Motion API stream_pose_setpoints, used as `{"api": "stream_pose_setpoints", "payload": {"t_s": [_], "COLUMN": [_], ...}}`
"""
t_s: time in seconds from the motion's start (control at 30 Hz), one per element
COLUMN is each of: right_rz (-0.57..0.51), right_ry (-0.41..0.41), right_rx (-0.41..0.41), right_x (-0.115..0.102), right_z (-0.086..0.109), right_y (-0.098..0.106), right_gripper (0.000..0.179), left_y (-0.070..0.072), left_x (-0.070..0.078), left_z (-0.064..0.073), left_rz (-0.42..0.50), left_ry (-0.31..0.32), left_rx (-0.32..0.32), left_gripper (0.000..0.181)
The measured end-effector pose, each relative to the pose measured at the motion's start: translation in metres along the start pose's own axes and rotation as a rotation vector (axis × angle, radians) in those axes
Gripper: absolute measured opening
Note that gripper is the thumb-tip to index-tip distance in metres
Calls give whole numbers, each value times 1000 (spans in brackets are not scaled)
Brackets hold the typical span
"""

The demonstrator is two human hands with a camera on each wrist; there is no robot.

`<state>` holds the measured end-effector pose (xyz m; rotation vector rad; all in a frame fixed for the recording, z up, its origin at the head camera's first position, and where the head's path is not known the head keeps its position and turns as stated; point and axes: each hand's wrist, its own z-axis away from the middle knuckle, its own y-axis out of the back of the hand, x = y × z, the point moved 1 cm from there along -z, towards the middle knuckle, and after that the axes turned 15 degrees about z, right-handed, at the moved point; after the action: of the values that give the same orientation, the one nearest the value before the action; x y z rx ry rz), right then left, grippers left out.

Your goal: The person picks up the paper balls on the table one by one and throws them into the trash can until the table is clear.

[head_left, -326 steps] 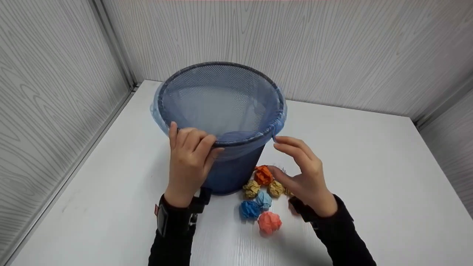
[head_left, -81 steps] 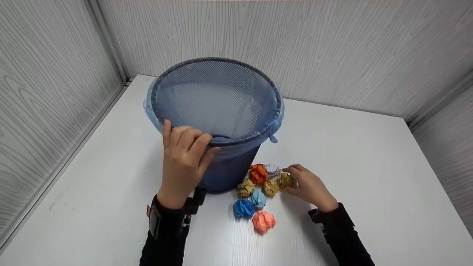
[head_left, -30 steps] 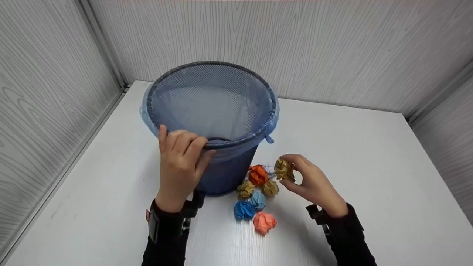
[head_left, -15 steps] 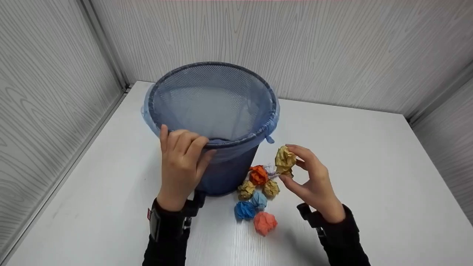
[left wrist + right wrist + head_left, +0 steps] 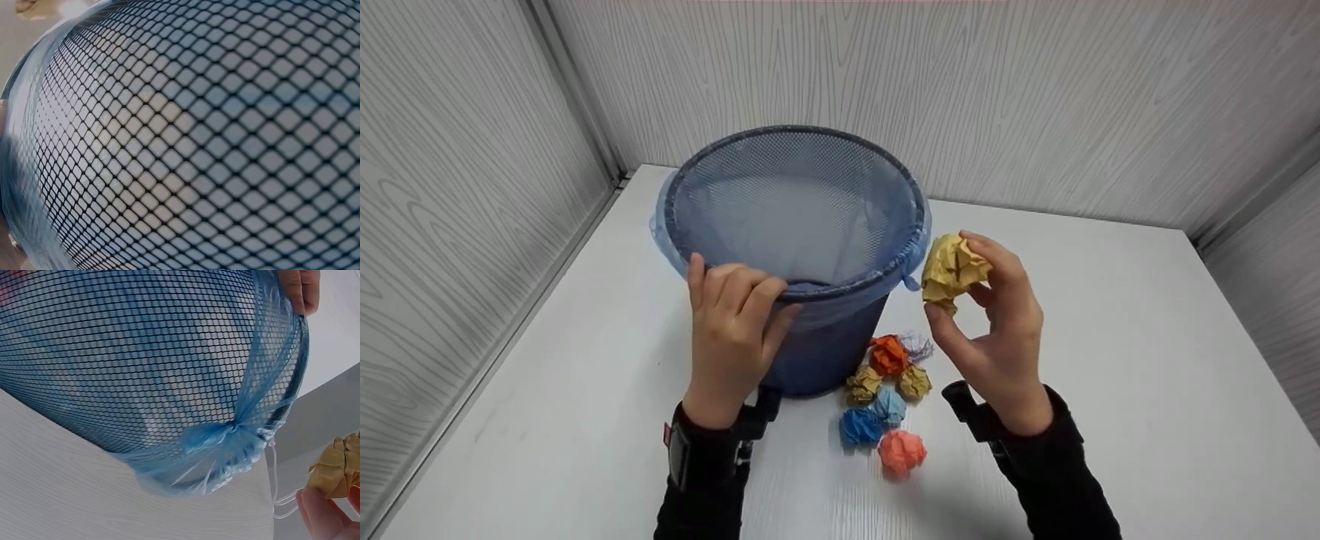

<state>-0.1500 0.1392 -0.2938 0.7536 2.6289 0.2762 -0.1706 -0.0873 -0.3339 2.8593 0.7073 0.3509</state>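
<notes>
A dark mesh wastebasket (image 5: pixel 829 349) stands on the white table, lined with a thin blue plastic bag (image 5: pixel 915 259) folded over its rim. My left hand (image 5: pixel 727 337) grips the near rim, fingers over the edge and thumb outside. To the right of the rim, my right hand (image 5: pixel 1005 341) pinches a yellow crumpled paper ball (image 5: pixel 954 268) between thumb and fingers, apart from the basket. In the right wrist view the paper ball (image 5: pixel 334 467) is near a knotted bunch of the bag (image 5: pixel 211 436). Mesh fills most of the left wrist view.
Several crumpled paper balls lie by the basket's foot: orange (image 5: pixel 889 355), white (image 5: pixel 916 346), yellow-brown (image 5: pixel 864 385), light blue (image 5: pixel 889 406), blue (image 5: pixel 861 427) and coral (image 5: pixel 901 452). Patterned panels (image 5: pixel 1035 105) enclose the back and sides.
My right hand earlier touched the bag's edge, then reached to the yellow paper ball on the table. It has since picked that ball up and raised it to rim height. My left hand stays put.
</notes>
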Motion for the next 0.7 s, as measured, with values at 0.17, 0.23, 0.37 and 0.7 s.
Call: {"api": "stream_pose_setpoints", "payload": {"t_s": [0.17,0.23,0.37,0.7], "right_rz": [26,44,78,146], "right_ry": [44,55,41,90], "right_rx": [-52,-89,-160,-166], "right_x": [-5,-3,1,8], "right_z": [-17,-21,-24,-16], "right_y": [-14,-21,-31,-39], "right_gripper": [47,49,50,47], "left_y": [1,1,0,-1], "left_x": [0,0,1,2], "left_z": [0,1,0,-2], "left_rz": [-4,-3,-2,-3], "left_ry": [8,10,11,5], "left_rx": [-8,-8,-12,-23], "left_gripper": [27,27,27,28]}}
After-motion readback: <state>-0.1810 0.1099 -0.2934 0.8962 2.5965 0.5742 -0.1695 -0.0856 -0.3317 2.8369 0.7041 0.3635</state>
